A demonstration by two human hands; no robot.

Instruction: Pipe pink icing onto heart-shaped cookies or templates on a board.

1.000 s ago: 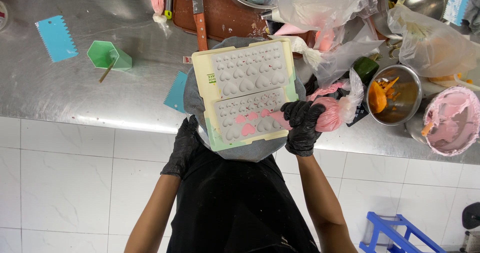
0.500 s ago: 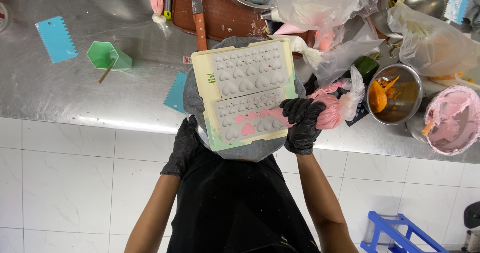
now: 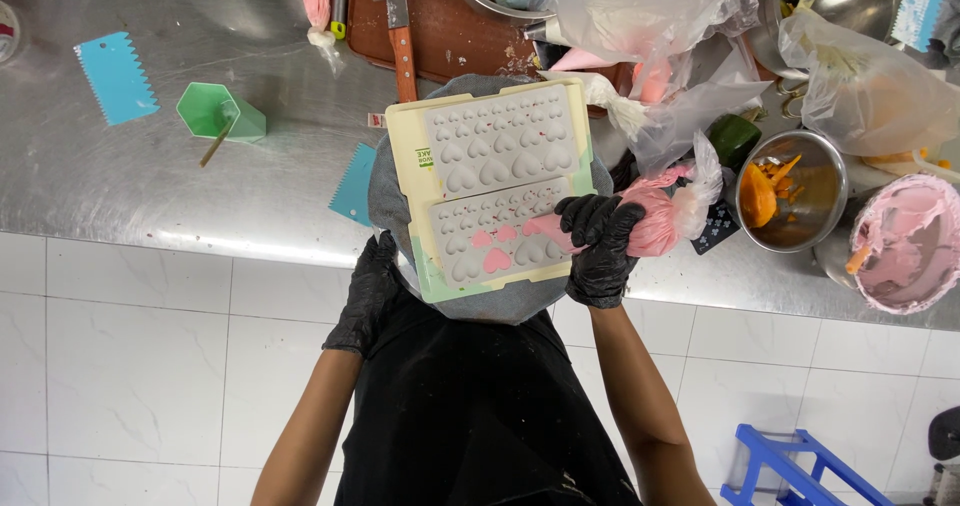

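Observation:
Two white heart-shaped moulds, an upper one [image 3: 495, 151] and a lower one [image 3: 500, 241], lie on a cream board [image 3: 405, 156] set on a round grey turntable [image 3: 500, 308] at the steel counter's front edge. My right hand [image 3: 598, 248], in a black glove, grips a piping bag of pink cream [image 3: 660, 221]. The bag's tip lies over the lower mould, where a few hearts are filled pink. My left hand [image 3: 368, 291], also gloved, holds the turntable's lower left edge from beneath.
On the counter sit a green cup with a stick [image 3: 220, 116], two blue toothed scrapers [image 3: 115, 76] [image 3: 352, 186], an orange-handled knife [image 3: 402, 36], a metal bowl of orange cream [image 3: 785, 191], a bowl of pink cream [image 3: 905, 246] and clear plastic bags [image 3: 870, 76]. A blue stool [image 3: 790, 466] stands on the floor.
The bag's tip has shifted along the lower mould and more pink shows in its hearts. My left hand has stayed at the turntable's edge.

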